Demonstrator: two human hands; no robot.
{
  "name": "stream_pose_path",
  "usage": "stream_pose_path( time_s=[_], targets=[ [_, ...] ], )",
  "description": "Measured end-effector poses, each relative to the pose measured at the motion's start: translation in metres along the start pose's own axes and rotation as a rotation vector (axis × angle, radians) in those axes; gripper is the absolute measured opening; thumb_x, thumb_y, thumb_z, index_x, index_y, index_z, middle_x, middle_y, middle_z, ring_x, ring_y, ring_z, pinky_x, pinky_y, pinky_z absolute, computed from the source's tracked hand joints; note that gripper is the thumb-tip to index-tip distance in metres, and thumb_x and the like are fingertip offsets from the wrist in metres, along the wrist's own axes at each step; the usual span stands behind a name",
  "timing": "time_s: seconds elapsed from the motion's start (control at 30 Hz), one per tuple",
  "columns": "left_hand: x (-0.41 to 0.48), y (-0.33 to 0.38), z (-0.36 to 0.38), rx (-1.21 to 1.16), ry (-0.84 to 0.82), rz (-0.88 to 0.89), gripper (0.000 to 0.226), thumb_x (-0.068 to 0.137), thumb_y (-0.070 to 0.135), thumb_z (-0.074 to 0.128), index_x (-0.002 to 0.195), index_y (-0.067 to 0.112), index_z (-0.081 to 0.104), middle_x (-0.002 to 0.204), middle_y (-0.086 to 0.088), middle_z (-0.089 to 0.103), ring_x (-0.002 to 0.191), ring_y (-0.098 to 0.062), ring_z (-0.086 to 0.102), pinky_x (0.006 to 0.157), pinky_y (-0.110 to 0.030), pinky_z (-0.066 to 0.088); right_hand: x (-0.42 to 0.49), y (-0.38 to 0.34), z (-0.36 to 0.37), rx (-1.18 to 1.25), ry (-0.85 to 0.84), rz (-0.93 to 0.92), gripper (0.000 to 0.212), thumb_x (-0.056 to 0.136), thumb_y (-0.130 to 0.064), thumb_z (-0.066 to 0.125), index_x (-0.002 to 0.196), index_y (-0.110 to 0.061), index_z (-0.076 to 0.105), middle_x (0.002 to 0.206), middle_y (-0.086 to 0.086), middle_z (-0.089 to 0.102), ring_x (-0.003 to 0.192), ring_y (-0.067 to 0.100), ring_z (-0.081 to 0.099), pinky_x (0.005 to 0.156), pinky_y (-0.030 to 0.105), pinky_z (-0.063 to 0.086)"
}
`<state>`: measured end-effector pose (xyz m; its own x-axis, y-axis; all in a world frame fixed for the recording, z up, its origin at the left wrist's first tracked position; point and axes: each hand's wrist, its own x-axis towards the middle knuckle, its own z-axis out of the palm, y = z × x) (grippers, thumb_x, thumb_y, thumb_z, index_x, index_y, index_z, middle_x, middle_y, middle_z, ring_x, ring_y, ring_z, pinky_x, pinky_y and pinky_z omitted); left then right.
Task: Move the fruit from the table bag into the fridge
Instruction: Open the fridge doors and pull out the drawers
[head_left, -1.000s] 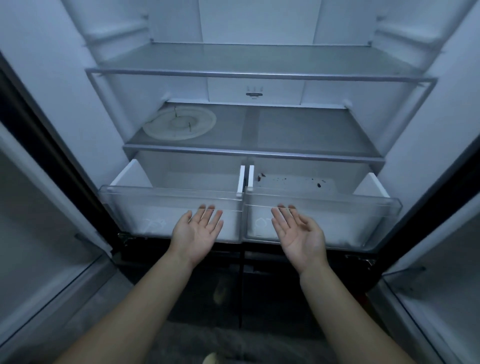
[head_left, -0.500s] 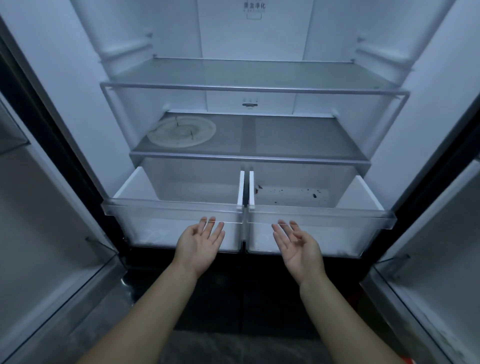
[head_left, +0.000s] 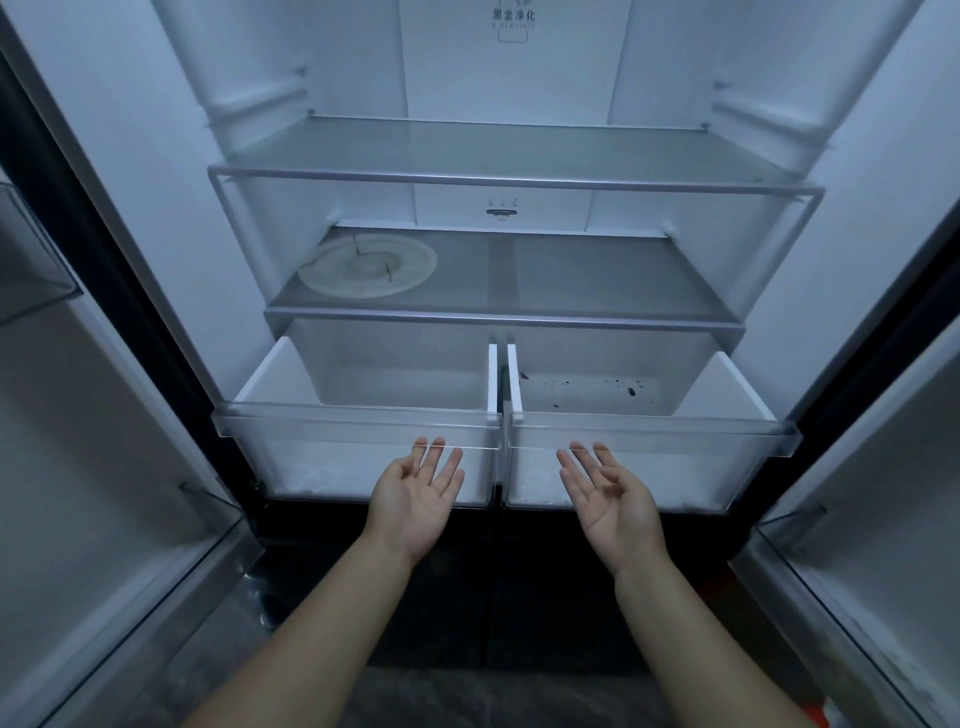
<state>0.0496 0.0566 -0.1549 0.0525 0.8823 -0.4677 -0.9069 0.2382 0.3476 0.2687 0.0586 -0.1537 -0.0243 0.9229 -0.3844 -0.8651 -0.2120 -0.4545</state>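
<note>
The fridge stands open in front of me with two clear drawers pulled out at the bottom. My left hand (head_left: 418, 499) is palm up, fingers apart, just in front of the left drawer (head_left: 358, 421). My right hand (head_left: 610, 499) is also palm up and holds nothing, in front of the right drawer (head_left: 649, 428), whose floor carries dark specks. No fruit and no bag are in view.
Two glass shelves sit above the drawers: the upper shelf (head_left: 514, 179) bare, the lower shelf (head_left: 597, 283) holding a round pale plate (head_left: 369, 265) at its left. Both doors hang open, the left door (head_left: 93, 415) and right door (head_left: 883, 493) flanking me.
The view has tilted up and drawn back a little, so the fridge interior sits lower in frame. Both hands have pulled slightly away from the drawer fronts and stay palm up.
</note>
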Motion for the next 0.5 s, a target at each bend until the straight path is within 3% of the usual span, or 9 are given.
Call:
stream_pose_path(
  time_s=[0.2,0.3,0.4,0.5],
  targets=[
    [-0.012,0.003,-0.01,0.024,-0.049,-0.05,0.041,0.098,0.025,0.035,0.135,0.012,0.046,0.133,-0.011,0.054,0.119,-0.032,0.052,0.101,-0.044,0.037,-0.006,-0.002,-0.005,-0.094,-0.014,-0.011,0.046,0.095,-0.008,0.039,0.141,-0.007,0.036,0.132,0.017,0.053,0.114,0.034,0.058,0.099,0.043,0.045],
    [-0.021,0.002,-0.015,0.177,-0.023,0.01,0.041,0.098,0.026,0.034,0.136,0.014,0.046,0.136,-0.008,0.053,0.117,-0.027,0.055,0.102,-0.043,0.037,-0.012,0.0,-0.005,-0.239,0.001,-0.023,0.042,0.097,-0.014,0.041,0.138,-0.005,0.04,0.128,0.016,0.057,0.114,0.031,0.058,0.096,0.039,0.046],
    [-0.035,-0.001,-0.013,0.629,0.049,0.272,0.037,0.1,0.025,0.038,0.135,0.021,0.047,0.137,0.001,0.052,0.12,-0.016,0.054,0.104,-0.037,0.039,-0.022,0.005,0.003,-0.592,-0.041,-0.053,0.033,0.098,-0.02,0.045,0.128,-0.009,0.052,0.123,0.012,0.062,0.111,0.021,0.061,0.092,0.034,0.047],
    [-0.056,0.003,-0.012,1.177,0.102,0.59,0.038,0.1,0.023,0.042,0.137,0.028,0.043,0.143,0.009,0.043,0.127,-0.004,0.042,0.105,-0.025,0.031,-0.035,0.011,0.014,-1.045,-0.164,-0.261,0.029,0.099,-0.025,0.045,0.126,-0.022,0.053,0.126,-0.003,0.059,0.118,0.009,0.054,0.097,0.026,0.041]
  ],
)
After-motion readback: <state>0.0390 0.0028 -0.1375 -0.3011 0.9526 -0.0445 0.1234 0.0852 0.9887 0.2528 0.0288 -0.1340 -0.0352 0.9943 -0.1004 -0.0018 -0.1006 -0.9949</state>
